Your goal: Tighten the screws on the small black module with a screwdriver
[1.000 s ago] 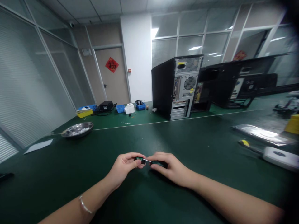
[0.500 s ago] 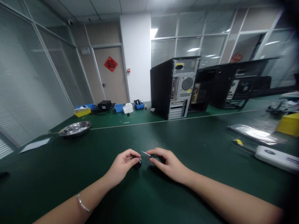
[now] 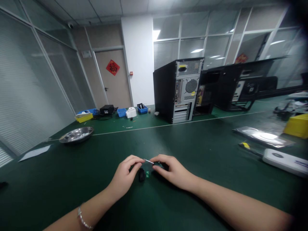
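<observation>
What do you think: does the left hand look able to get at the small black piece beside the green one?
Probably yes: the small black piece lies close to the left hand, with nothing visible between them. But that hand's fingertips seem to meet the tool in the right hand.

Metal bowl (image 3: 77, 140), black computer tower (image 3: 166, 91), red door sign (image 3: 113, 67)

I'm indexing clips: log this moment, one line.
right hand: holds dark-handled tool with thin metal shaft; left hand: at its tip; on green tabletop: small black oblong part, small green piece
</observation>
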Demonstrator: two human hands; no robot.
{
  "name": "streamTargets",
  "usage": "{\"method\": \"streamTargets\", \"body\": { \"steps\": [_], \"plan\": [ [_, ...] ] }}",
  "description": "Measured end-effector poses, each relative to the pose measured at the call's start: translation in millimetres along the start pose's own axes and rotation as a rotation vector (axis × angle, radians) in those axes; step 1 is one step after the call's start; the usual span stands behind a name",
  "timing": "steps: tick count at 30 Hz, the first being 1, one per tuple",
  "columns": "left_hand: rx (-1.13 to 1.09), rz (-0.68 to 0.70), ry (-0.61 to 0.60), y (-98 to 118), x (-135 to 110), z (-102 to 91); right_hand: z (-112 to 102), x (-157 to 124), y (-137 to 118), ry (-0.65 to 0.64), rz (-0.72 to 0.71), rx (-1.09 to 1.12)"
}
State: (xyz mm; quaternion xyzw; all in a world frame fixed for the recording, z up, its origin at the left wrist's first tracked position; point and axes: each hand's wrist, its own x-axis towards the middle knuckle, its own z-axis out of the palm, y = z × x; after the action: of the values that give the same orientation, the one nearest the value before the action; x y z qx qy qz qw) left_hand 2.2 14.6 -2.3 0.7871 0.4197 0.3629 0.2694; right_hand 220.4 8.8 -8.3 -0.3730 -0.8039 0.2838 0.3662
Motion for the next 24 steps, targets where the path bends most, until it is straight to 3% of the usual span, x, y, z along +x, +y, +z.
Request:
{"method": "streamTargets", "body": {
  "steps": [3,9,17,24],
  "plan": [
    [0.038,-0.015,0.087,3,1,-3.6,1,0,0,-0.007,0.024,-0.066],
    [0.196,-0.13,-0.174,12,-6,-2.5,7,-3,-3,-0.029,0.064,-0.22],
    [0.181,-0.042,-0.215,12,-11,8.0,13,-7,-16,-0.099,0.091,-0.278],
    [0.151,-0.011,-0.207,8,-11,9.5,15,-7,-12,-0.078,0.104,-0.285]
  ]
}}
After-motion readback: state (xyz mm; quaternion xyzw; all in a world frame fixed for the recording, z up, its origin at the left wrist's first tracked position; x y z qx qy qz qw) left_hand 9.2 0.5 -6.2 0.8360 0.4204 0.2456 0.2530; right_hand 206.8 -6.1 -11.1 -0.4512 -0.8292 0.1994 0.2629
